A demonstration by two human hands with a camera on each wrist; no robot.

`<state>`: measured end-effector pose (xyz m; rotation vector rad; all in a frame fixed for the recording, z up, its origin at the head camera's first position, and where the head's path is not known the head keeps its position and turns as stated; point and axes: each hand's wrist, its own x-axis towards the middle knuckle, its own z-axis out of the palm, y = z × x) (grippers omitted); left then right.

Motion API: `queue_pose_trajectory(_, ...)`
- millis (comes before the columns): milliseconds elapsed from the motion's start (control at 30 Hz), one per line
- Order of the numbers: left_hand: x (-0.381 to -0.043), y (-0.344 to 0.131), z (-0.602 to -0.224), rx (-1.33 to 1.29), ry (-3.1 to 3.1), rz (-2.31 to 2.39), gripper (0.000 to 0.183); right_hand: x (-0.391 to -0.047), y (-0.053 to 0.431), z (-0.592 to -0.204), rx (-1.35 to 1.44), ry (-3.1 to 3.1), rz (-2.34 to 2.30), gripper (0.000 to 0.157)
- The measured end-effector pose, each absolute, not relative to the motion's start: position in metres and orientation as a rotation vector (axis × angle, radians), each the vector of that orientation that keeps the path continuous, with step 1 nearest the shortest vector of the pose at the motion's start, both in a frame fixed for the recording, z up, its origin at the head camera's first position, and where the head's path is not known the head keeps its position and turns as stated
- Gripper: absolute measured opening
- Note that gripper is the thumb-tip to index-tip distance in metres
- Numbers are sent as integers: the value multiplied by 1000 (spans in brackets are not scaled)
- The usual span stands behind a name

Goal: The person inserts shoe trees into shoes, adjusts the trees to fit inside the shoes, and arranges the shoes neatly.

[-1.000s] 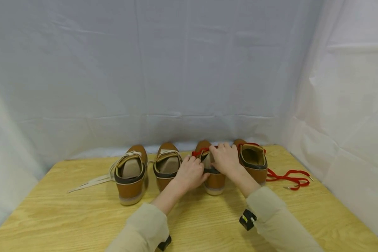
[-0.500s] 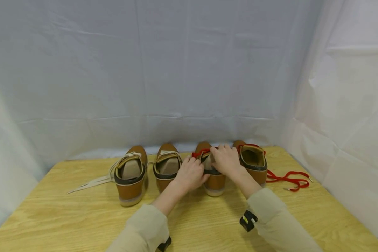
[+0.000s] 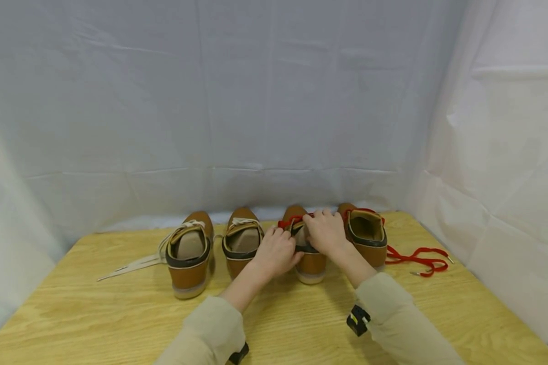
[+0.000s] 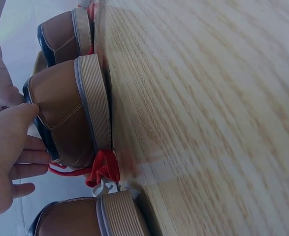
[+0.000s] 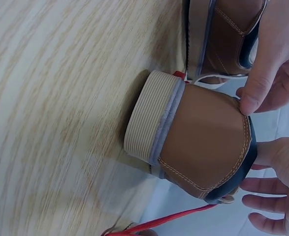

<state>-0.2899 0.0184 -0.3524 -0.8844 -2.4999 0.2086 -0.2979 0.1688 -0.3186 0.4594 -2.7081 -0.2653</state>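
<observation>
Brown lace-up shoes stand in a row, heels toward me. Both hands are at the third from the left, a shoe (image 3: 312,266) with a dark collar and red laces. My left hand (image 3: 276,251) holds its left side; in the left wrist view its thumb (image 4: 32,111) presses the collar near the heel and its fingers extend along the side. On the opposite side my right hand (image 3: 326,234) grips the collar, its thumb in the opening and several fingers curled outside. A red lace (image 3: 286,221) shows just beyond the left fingertips. Hands hide much of the tongue and lacing.
Two shoes with cream laces, one at far left (image 3: 189,276) and one beside it (image 3: 239,262), stand left. Another red-laced shoe (image 3: 370,249) is close at right, its loose lace (image 3: 422,261) trailing on the wooden table (image 3: 292,329). A white sheet (image 3: 255,101) hangs behind.
My right hand has shifted very slightly left on the collar. The left hand and the shoes look the same.
</observation>
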Motion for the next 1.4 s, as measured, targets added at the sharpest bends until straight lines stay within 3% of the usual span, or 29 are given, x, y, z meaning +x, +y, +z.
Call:
queue_pose_trajectory(1067, -290, 18, -354, -886, -2470, 222, 38, -305, 171, -333, 471, -2618, -305, 28)
queue_pose_trajectory(1400, -291, 19, -354, -881, -2486, 214, 38, -308, 171, -333, 464, -2616, -370, 32)
